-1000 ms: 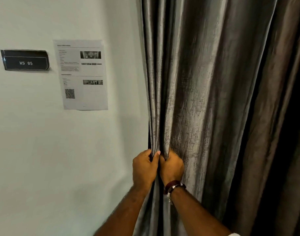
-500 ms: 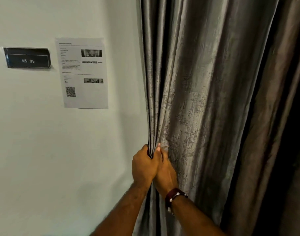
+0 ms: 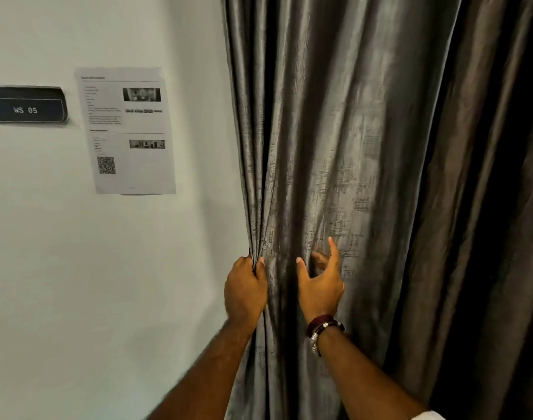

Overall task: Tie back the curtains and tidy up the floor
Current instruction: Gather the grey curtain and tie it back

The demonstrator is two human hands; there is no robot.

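- Right up against the white wall (image 3: 77, 283), the grey curtain (image 3: 335, 147) hangs in folds
- left hand (image 3: 245, 291) is fisted tight around the curtain's bunched edge
- right hand (image 3: 319, 285) is spread open just beside it, fingers (image 3: 332, 250) loose, gripping nothing
- paper notice (image 3: 129, 131) stuck further left

We face a pale wall (image 3: 77, 283) bearing a dark nameplate (image 3: 26, 105) reading "WS 05" and, just beside it, a printed sheet (image 3: 126, 130) with a QR code.
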